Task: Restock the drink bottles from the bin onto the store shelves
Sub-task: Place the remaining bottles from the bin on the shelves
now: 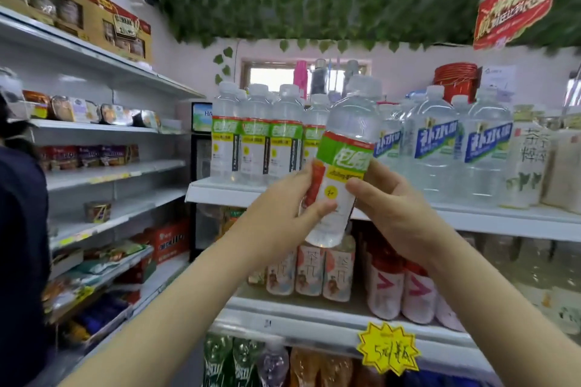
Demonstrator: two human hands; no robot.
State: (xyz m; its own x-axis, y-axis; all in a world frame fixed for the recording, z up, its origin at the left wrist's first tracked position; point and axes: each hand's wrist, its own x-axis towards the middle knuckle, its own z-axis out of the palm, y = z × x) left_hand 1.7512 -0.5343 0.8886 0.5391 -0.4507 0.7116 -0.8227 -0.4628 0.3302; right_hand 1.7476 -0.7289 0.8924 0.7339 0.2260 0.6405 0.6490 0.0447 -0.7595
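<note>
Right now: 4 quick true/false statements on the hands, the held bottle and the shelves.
1. The left hand and right hand both grip the held bottle. True.
2. The held bottle stands on the top shelf. False: it is tilted in the air, in front of that shelf.
3. Green-label bottles stand on the top shelf, left of the blue-label bottles. True.
4. The yellow price tag hangs on the top shelf. False: it hangs on a lower shelf edge, below the pink bottles.
</note>
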